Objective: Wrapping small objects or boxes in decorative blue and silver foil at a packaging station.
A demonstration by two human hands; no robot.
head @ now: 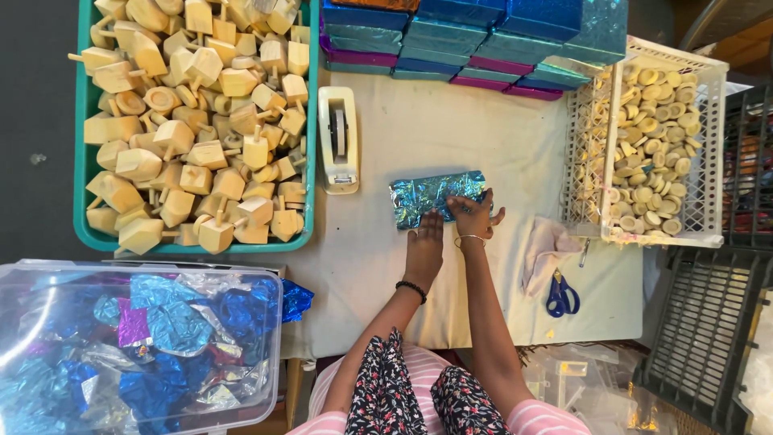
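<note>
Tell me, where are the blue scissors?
In the head view, the blue scissors lie on the table to the person's right, just below a pink cloth and the white basket.

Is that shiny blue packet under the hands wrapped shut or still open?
Mostly wrapped: the foil packet is a closed rectangle, both hands, left and right, pressing its near edge.

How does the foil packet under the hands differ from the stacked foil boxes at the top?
The foil packet lies alone mid-table, pressed by the left hand and right hand; the stacked foil boxes sit untouched along the far edge. The packet looks crinkled and flat, the boxes smooth and squared. Both are shiny blue-teal foil.
</note>
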